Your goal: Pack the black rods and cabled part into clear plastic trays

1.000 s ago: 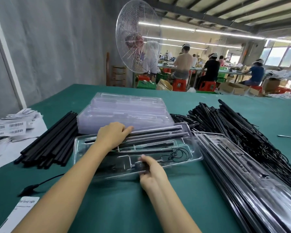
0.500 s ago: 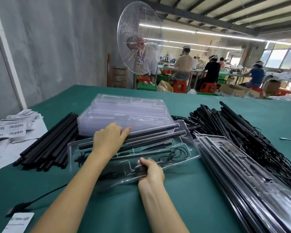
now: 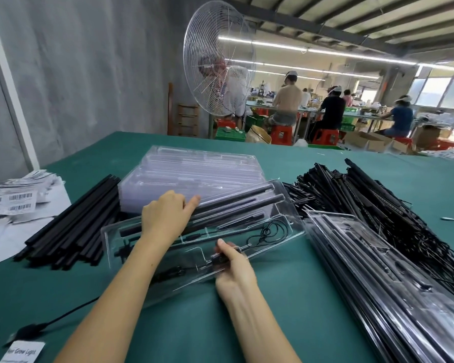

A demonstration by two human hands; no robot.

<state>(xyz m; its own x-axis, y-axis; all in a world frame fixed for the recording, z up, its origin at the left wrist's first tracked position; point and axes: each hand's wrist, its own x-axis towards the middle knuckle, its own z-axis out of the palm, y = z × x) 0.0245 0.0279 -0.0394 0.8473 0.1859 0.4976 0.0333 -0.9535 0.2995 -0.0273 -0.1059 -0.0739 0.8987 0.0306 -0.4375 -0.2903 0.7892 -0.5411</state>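
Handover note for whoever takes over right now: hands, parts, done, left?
Left hand: presses on the rods in the tray.
Right hand: grips the tray's near edge, thumb by the cabled part.
Done: this tray holds rods and a cabled part; packed trays lie at right.
Left: loose rods, cabled pile and empty trays remain to pack.

Green cloth-covered counter point(image 3: 299, 323). L: sheets of white barcode labels point(image 3: 13, 200), then heap of loose black rods point(image 3: 71, 231). Centre back: stack of empty clear plastic trays point(image 3: 194, 171). R: tangle of black cabled parts point(image 3: 378, 200), w/ stack of filled clear trays point(image 3: 378, 279) just in front. Near-L corner: black cable point(image 3: 63, 317) + white label point(image 3: 24, 351).
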